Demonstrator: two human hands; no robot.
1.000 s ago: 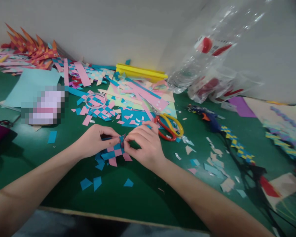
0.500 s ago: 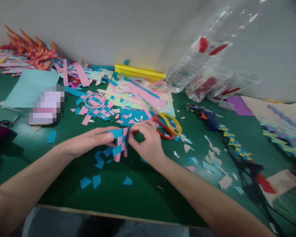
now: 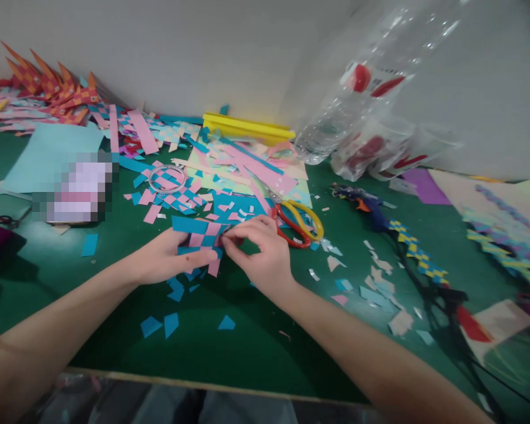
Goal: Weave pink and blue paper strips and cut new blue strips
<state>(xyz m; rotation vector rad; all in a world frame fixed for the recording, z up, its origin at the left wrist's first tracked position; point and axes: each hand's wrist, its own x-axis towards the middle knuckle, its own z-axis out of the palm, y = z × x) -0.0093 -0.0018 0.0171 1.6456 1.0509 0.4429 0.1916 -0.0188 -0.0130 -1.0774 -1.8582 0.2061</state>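
Observation:
Between my two hands, above the green table, is a woven paper strip in blue and pink checks with loose pink ends hanging down. My left hand grips its left side, thumb stretched across the front and the other fingers mostly hidden behind. At the right edge of the weave, my right hand pinches with thumb and forefinger; the exact bit between the fingertips is hard to make out. Scissors with red and yellow handles lie just beyond my right hand.
Paper scraps surround a clear tape ring. A blurred phone-like object lies left. At the back stand a yellow plastic piece, a plastic bottle and clear cups. A blue glue gun with its cord lies right.
The woven strip has turned so that its checked face and a longer blue end show. My left thumb has moved down across its front. My right hand stays pinched at its right edge.

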